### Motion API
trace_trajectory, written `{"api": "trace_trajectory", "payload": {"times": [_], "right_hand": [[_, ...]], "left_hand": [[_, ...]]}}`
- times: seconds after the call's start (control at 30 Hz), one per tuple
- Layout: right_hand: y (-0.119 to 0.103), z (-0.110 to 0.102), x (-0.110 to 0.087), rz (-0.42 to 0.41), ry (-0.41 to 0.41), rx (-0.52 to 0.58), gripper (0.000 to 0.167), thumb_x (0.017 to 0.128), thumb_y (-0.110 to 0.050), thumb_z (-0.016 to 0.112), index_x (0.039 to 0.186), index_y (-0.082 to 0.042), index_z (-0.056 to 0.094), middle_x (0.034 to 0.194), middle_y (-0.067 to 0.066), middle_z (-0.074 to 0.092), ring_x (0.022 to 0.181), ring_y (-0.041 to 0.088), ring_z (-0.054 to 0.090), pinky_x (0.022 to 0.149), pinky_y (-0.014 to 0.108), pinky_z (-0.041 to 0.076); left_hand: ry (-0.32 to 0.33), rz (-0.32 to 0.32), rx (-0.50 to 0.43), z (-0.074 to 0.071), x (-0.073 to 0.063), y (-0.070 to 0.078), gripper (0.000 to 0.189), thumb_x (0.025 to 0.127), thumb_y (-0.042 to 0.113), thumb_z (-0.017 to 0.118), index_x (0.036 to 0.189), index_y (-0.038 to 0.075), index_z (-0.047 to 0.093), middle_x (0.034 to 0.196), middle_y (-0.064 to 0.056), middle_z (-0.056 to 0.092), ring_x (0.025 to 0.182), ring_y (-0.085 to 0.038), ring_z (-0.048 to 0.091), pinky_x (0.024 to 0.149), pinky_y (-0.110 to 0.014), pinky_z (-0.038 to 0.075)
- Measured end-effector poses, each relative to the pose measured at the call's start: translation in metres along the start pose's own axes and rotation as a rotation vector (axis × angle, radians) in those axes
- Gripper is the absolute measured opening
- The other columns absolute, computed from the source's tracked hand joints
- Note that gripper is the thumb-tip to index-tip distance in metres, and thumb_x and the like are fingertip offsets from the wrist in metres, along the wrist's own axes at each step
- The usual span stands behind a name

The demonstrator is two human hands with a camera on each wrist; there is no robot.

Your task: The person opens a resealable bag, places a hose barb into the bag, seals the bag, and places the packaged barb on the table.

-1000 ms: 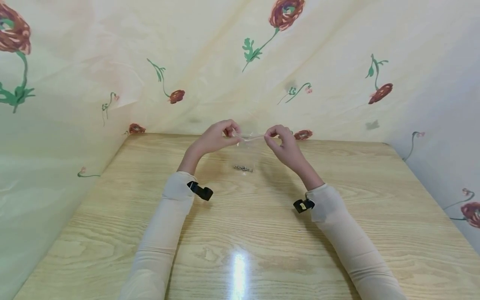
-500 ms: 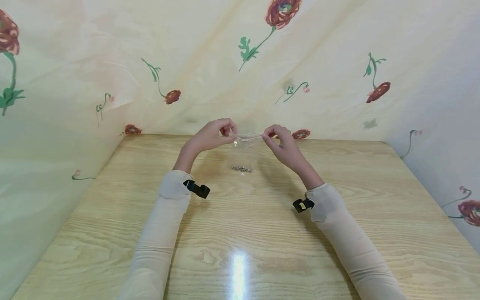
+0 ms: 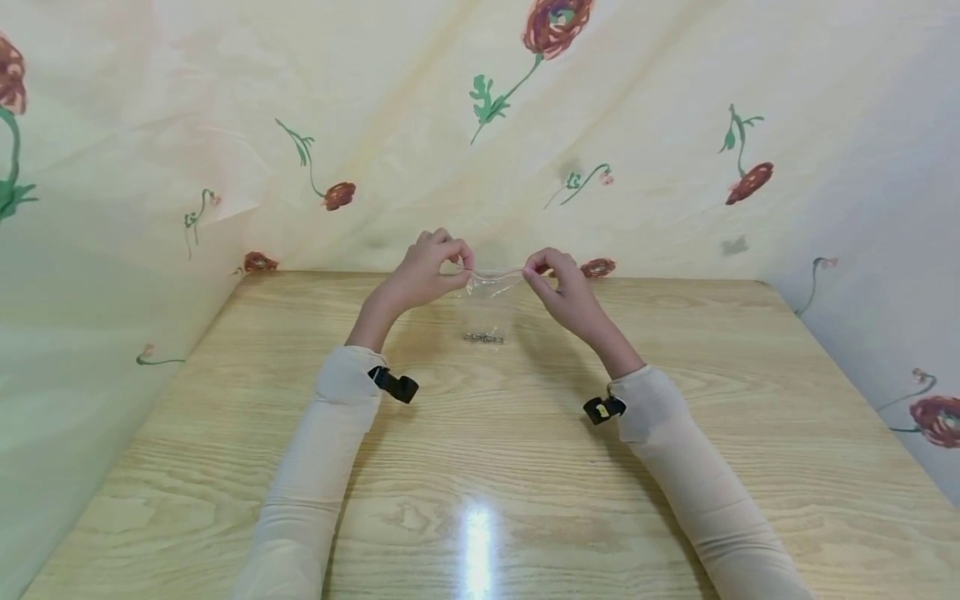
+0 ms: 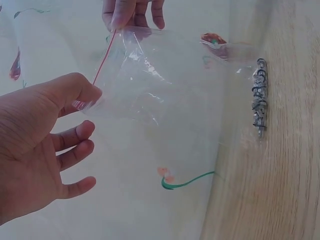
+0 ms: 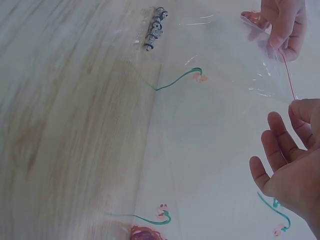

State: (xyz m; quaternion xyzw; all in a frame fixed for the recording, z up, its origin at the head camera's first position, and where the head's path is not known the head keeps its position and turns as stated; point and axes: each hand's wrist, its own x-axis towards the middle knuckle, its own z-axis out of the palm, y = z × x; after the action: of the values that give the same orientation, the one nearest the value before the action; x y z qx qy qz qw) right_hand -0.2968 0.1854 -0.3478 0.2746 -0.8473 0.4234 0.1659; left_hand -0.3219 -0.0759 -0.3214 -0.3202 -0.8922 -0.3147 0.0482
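Observation:
A clear zip-lock bag (image 3: 486, 304) hangs by its red-lined top edge between my two hands. My left hand (image 3: 427, 271) pinches one end of that edge between thumb and forefinger. At the opposite end, my right hand (image 3: 566, 292) pinches the edge the same way. In the left wrist view, the other fingers of the left hand (image 4: 45, 140) spread loosely apart from the bag. Several small shiny metal pieces with dark rings (image 4: 259, 97) lie in a row along the bag's bottom; their exact kind is too small to tell. The right wrist view shows these metal pieces (image 5: 155, 29) too.
Below the hands spreads a light wood-grain table (image 3: 480, 433). A flower-printed cloth (image 3: 420, 108) rises behind its far edge and along the sides. Black straps (image 3: 393, 384) circle both sleeve cuffs. A bright reflection shines on the tabletop near the front.
My left hand's free fingers have lifted and spread, while its thumb and forefinger keep their pinch. The bag hangs nearly where it was. The head view has shifted slightly.

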Motion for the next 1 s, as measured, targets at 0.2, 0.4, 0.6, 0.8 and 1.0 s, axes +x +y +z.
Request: {"api": "trace_trajectory", "payload": {"times": [0.2, 0.4, 0.6, 0.8, 1.0], "right_hand": [[0.0007, -0.0005, -0.0001, -0.004, 0.006, -0.010, 0.009, 0.100, -0.006, 0.062, 0.103, 0.002, 0.063, 0.104, 0.019, 0.065, 0.104, 0.033, 0.054, 0.093, 0.050, 0.037], [0.0027, -0.0011, 0.0007, -0.035, 0.013, -0.027, 0.007, 0.096, -0.004, 0.068, 0.101, 0.001, 0.067, 0.103, 0.018, 0.066, 0.102, 0.037, 0.054, 0.092, 0.046, 0.036], [0.0020, -0.0014, 0.0004, -0.037, 0.002, -0.034, 0.007, 0.096, -0.003, 0.067, 0.100, 0.002, 0.068, 0.103, 0.018, 0.066, 0.100, 0.037, 0.053, 0.092, 0.046, 0.038], [0.0005, -0.0018, -0.0002, -0.052, 0.003, -0.029, 0.007, 0.097, -0.003, 0.065, 0.101, 0.002, 0.067, 0.103, 0.019, 0.065, 0.098, 0.036, 0.051, 0.091, 0.048, 0.037], [-0.0015, -0.0014, -0.0002, -0.072, 0.024, -0.039, 0.006, 0.097, -0.004, 0.065, 0.099, 0.002, 0.067, 0.101, 0.018, 0.065, 0.096, 0.030, 0.051, 0.090, 0.047, 0.037]], "left_hand": [[0.003, -0.002, 0.012, -0.0008, -0.0009, 0.0005, 0.006, 0.099, 0.018, 0.064, 0.103, 0.012, 0.062, 0.111, -0.013, 0.053, 0.114, -0.036, 0.044, 0.099, -0.053, 0.030], [0.002, -0.003, 0.002, -0.0030, 0.0001, -0.0005, 0.008, 0.099, 0.017, 0.064, 0.104, 0.011, 0.061, 0.109, -0.011, 0.052, 0.112, -0.033, 0.042, 0.097, -0.052, 0.030], [-0.019, 0.000, -0.037, -0.0061, -0.0015, 0.0002, 0.008, 0.100, 0.016, 0.064, 0.104, 0.010, 0.061, 0.107, -0.011, 0.052, 0.112, -0.036, 0.043, 0.096, -0.050, 0.030], [-0.030, 0.003, -0.060, -0.0084, -0.0022, 0.0016, 0.008, 0.100, 0.015, 0.062, 0.104, 0.008, 0.061, 0.107, -0.011, 0.052, 0.109, -0.028, 0.043, 0.097, -0.048, 0.032], [-0.021, 0.011, -0.073, -0.0072, -0.0030, 0.0062, 0.010, 0.099, 0.015, 0.063, 0.103, 0.007, 0.060, 0.104, -0.011, 0.052, 0.108, -0.033, 0.043, 0.095, -0.045, 0.031]]}}
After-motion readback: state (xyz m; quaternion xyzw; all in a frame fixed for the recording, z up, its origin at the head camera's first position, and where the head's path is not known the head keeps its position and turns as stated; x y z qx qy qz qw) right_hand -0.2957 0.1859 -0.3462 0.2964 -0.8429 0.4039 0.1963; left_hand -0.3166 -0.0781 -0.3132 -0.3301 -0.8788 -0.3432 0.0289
